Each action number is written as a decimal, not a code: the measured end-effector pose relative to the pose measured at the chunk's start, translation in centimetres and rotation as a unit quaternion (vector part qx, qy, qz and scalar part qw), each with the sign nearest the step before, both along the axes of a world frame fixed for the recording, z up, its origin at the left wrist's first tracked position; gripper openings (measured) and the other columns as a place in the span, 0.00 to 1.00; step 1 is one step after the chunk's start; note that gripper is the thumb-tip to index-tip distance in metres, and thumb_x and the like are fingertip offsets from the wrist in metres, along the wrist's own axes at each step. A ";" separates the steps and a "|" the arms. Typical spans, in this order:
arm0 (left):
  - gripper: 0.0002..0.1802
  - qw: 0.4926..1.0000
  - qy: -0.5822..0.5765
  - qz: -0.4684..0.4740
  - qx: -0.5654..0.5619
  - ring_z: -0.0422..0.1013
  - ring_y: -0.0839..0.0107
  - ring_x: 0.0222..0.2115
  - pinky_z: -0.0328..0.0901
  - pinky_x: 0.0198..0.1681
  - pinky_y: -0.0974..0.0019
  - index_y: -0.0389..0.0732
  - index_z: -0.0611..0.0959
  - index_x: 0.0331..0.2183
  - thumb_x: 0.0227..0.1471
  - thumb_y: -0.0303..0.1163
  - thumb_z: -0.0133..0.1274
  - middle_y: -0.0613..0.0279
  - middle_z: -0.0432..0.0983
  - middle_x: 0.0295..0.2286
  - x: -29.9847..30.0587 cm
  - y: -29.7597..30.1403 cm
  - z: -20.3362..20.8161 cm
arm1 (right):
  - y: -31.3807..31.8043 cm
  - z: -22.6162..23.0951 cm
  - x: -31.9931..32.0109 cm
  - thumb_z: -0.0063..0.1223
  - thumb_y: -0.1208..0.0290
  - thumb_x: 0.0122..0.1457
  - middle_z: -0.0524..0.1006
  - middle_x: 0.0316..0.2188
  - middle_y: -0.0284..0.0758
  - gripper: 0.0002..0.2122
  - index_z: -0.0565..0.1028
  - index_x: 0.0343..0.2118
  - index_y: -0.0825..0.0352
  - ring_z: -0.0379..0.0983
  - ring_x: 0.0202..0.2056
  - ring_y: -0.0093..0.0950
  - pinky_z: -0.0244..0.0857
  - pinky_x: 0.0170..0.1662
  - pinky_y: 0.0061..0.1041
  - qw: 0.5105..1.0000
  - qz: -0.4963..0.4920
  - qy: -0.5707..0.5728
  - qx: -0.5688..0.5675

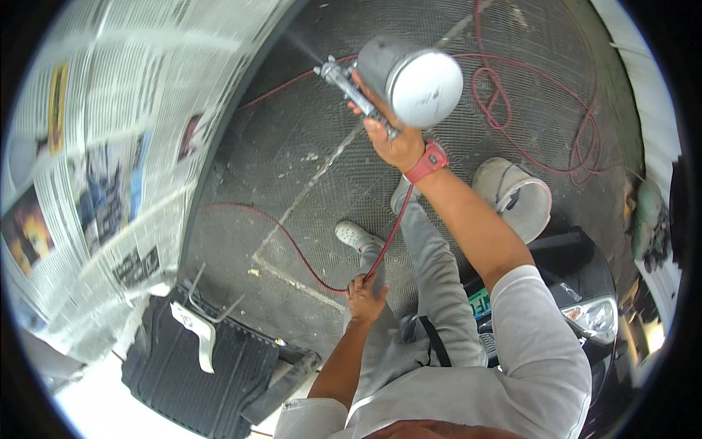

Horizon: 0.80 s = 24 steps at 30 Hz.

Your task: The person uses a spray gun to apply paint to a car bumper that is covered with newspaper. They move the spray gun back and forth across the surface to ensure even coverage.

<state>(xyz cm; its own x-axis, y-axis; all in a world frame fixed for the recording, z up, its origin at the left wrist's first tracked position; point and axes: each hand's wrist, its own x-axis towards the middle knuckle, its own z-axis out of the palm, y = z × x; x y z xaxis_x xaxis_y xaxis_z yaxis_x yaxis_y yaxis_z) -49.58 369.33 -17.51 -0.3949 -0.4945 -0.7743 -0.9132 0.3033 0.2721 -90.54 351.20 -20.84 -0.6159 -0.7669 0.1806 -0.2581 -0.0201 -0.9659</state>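
Note:
My right hand [398,146], with a red watch on its wrist, is closed around the handle of a metal spray gun [341,79]. A large cup with a round whitish lid [428,89] sits on the gun, tilted toward me. Fine mist leaves the nozzle toward the upper left, near the edge of a newspaper-covered panel [161,95]. Lower down, in front of my legs, my left hand [363,300] has its fingers around a red air hose [289,238]. From there the hose runs up toward my right wrist and loops off to the left.
More red hose [504,117] lies coiled on the dark ribbed floor [278,168]. A dirty white bucket [537,201] stands right of my legs, near a dark car bumper with a headlight [592,320]. At lower left lies a black ribbed panel [183,366].

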 end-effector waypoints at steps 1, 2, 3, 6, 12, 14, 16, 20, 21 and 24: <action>0.34 1.000 -0.016 -0.006 0.011 0.67 0.49 0.57 0.59 0.65 0.42 0.47 0.83 0.58 0.57 0.55 0.64 0.54 0.73 0.54 1.5 0.6 0.0 | 0.2 -0.8 2.5 0.56 0.56 0.69 0.82 0.56 0.38 0.23 0.78 0.62 0.61 0.80 0.51 0.41 0.72 0.57 0.41 0.999 0.021 0.030 0.019; 0.35 0.999 -0.035 -0.014 0.023 0.67 0.49 0.58 0.57 0.66 0.42 0.47 0.82 0.60 0.56 0.55 0.63 0.54 0.73 0.55 3.3 1.0 0.1 | 0.5 -2.2 5.4 0.57 0.54 0.68 0.82 0.56 0.37 0.23 0.78 0.61 0.61 0.79 0.53 0.43 0.71 0.58 0.42 0.997 0.042 0.055 0.031; 0.37 0.998 -0.046 -0.029 0.027 0.66 0.48 0.59 0.55 0.68 0.40 0.46 0.81 0.61 0.57 0.56 0.63 0.53 0.71 0.55 5.1 1.6 0.2 | 0.5 -2.7 8.2 0.56 0.53 0.69 0.81 0.58 0.37 0.24 0.77 0.62 0.60 0.77 0.55 0.43 0.69 0.60 0.42 0.994 0.065 0.084 0.037; 0.40 0.994 -0.083 -0.041 0.050 0.63 0.48 0.62 0.50 0.71 0.37 0.43 0.76 0.64 0.57 0.57 0.61 0.51 0.68 0.58 8.8 2.4 -0.3 | 0.0 -4.0 16.0 0.51 0.50 0.71 0.75 0.65 0.37 0.27 0.72 0.68 0.60 0.71 0.62 0.41 0.61 0.67 0.43 0.972 0.134 0.188 0.037; 0.41 0.990 -0.130 -0.015 0.054 0.62 0.49 0.64 0.47 0.72 0.33 0.40 0.76 0.63 0.59 0.58 0.58 0.51 0.68 0.58 12.5 2.3 -1.3 | -3.7 -6.8 31.9 0.67 0.54 0.58 0.81 0.53 0.40 0.21 0.82 0.51 0.59 0.81 0.50 0.42 0.78 0.48 0.43 0.965 0.237 0.099 -0.060; 0.40 0.988 -0.138 -0.003 0.069 0.62 0.50 0.64 0.47 0.72 0.33 0.40 0.76 0.63 0.59 0.57 0.58 0.51 0.67 0.59 13.2 1.5 -1.2 | -5.6 -8.1 36.9 0.67 0.54 0.58 0.81 0.51 0.42 0.21 0.82 0.50 0.60 0.81 0.48 0.42 0.78 0.45 0.43 0.947 0.309 0.047 -0.071; 0.41 0.988 -0.136 0.025 0.072 0.61 0.50 0.65 0.47 0.72 0.33 0.39 0.75 0.63 0.58 0.57 0.59 0.48 0.67 0.61 14.2 1.0 -1.3 | -7.2 -8.4 41.8 0.66 0.52 0.58 0.81 0.49 0.43 0.22 0.82 0.50 0.61 0.81 0.46 0.43 0.78 0.45 0.43 0.930 0.361 0.038 -0.058; 0.42 0.986 -0.153 0.037 0.056 0.63 0.51 0.65 0.47 0.73 0.33 0.38 0.75 0.63 0.58 0.58 0.57 0.50 0.67 0.61 16.8 0.2 -2.2 | -10.3 -10.4 51.2 0.63 0.47 0.60 0.80 0.48 0.44 0.24 0.82 0.50 0.62 0.81 0.45 0.44 0.78 0.45 0.43 0.919 0.380 0.016 -0.104; 0.42 0.985 -0.159 0.034 0.054 0.64 0.52 0.64 0.46 0.73 0.33 0.37 0.75 0.63 0.58 0.58 0.58 0.51 0.67 0.61 17.4 0.1 -2.5 | -11.1 -10.9 53.1 0.60 0.46 0.62 0.80 0.48 0.44 0.24 0.82 0.51 0.61 0.81 0.45 0.44 0.78 0.44 0.44 0.911 0.399 0.028 -0.095; 0.43 0.987 -0.157 -0.019 0.018 0.64 0.52 0.65 0.46 0.73 0.33 0.38 0.75 0.63 0.56 0.58 0.58 0.51 0.68 0.61 19.2 0.5 -3.1 | -12.6 -11.9 55.9 0.53 0.42 0.67 0.81 0.45 0.46 0.25 0.82 0.52 0.61 0.82 0.42 0.46 0.78 0.43 0.44 0.899 0.430 0.042 -0.073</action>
